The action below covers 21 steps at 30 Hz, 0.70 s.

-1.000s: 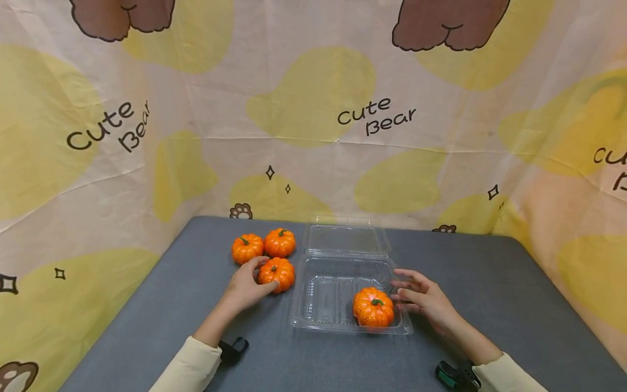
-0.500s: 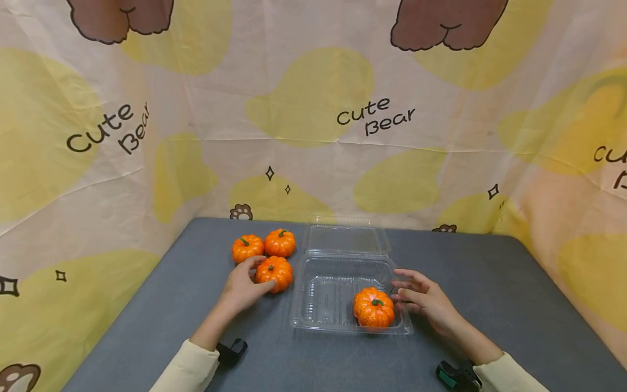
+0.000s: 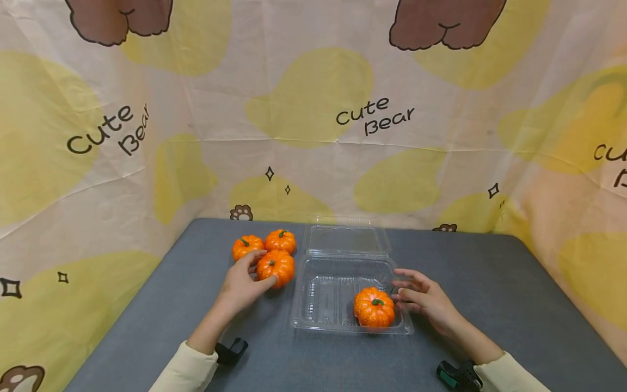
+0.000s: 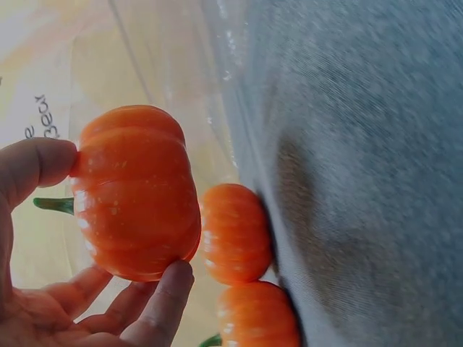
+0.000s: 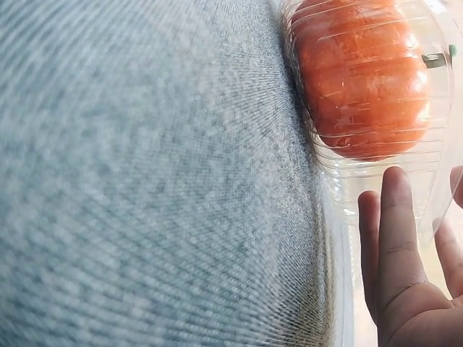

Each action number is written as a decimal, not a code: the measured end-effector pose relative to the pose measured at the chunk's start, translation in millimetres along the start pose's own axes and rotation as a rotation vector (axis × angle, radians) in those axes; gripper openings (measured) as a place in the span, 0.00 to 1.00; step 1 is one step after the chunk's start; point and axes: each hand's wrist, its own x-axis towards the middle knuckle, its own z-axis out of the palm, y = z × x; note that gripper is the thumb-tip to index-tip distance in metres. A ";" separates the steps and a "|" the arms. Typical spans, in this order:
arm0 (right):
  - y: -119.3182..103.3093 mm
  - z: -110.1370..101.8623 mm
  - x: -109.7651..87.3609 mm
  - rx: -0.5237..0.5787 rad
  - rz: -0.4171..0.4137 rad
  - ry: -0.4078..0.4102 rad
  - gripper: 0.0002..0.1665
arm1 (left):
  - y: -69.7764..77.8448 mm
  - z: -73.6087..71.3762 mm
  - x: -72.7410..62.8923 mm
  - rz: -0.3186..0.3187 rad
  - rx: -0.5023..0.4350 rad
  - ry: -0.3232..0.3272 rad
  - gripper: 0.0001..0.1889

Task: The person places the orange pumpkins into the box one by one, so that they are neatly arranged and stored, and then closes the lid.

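My left hand [image 3: 243, 284] grips a small orange toy pumpkin [image 3: 276, 265] between thumb and fingers, its green stem upward. In the left wrist view this pumpkin [image 4: 137, 195] hangs above the table, apart from it. Behind it stand two more pumpkins, one at left [image 3: 247, 246] and one at right [image 3: 281, 241]. A clear plastic clamshell box [image 3: 313, 305] lies with its lid open, and another pumpkin [image 3: 374, 308] sits in its near right corner. My right hand [image 3: 431, 302] rests at the box's right wall, fingers extended along it in the right wrist view.
The transparent lid [image 3: 346, 239] lies folded back on the far side of the box. A grey cloth-covered table [image 3: 490, 283] carries everything. Patterned fabric [image 3: 313, 120] stands behind and at both sides of it.
My left hand first shifts the gripped pumpkin slightly left, then raises it off the table. My right hand, the box and the other pumpkins stay in place.
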 end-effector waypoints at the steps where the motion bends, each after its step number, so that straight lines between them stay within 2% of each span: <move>1: 0.0 -0.2 0.0 -0.001 -0.001 -0.002 0.34 | 2.0 0.0 -0.8 0.005 -0.005 0.000 0.33; 12: 0.0 -0.6 0.0 -0.001 0.006 -0.006 0.34 | 26.3 6.3 -10.4 0.070 -0.086 -0.018 0.33; 21: 1.0 -1.7 0.6 -0.002 0.006 -0.012 0.34 | 41.8 17.4 -16.4 0.128 -0.125 -0.078 0.32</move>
